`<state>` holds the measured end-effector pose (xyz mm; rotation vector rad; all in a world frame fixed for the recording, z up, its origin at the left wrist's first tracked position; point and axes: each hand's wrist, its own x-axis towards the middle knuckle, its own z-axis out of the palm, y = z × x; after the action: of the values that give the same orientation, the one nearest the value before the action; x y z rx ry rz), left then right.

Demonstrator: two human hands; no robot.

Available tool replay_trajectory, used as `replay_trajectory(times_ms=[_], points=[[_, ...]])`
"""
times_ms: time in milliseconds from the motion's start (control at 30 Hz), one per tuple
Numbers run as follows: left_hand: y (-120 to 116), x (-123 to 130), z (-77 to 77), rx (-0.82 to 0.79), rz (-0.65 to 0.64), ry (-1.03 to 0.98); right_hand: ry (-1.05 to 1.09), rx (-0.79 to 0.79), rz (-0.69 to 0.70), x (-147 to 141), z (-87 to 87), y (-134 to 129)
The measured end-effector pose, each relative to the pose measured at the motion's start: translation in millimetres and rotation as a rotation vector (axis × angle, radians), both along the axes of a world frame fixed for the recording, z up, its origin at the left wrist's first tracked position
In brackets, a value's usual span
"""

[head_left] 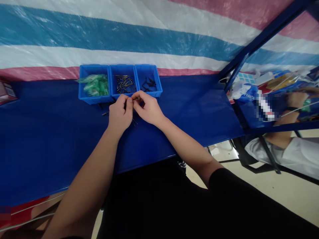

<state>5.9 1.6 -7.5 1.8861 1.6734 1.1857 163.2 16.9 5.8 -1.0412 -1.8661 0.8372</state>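
Observation:
My left hand (120, 113) and my right hand (147, 108) meet fingertip to fingertip over the blue table (189, 109), pinching something very small that I cannot make out between them. A few thin dark pins (134, 122) lie on the cloth under my hands. Just behind my hands stand three blue bins in a row: the left bin (82, 94) holds green parts in clear bags, the middle bin (124, 95) holds several thin metal pins, the right bin (158, 87) holds small black parts.
A striped tarp (149, 36) hangs behind the table. A dark blue frame post (261, 36) slants at the right. Beyond it another person's arm (296, 99) rests at a neighbouring cluttered table. A small box (6, 93) sits at the far left edge.

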Motion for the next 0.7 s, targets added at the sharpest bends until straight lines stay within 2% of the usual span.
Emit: replay_trajectory(times_ms=[433, 700], points=[[4.4, -2.6, -5.0, -0.026, -0.025, 0.004, -0.073, -0.005, 0.003, 1.2, 0.9, 1.3], [3.6, -1.7, -1.9, -0.049, -0.041, 0.029, -0.084, -0.023, 0.009, 1.8, 2.5, 1.3]])
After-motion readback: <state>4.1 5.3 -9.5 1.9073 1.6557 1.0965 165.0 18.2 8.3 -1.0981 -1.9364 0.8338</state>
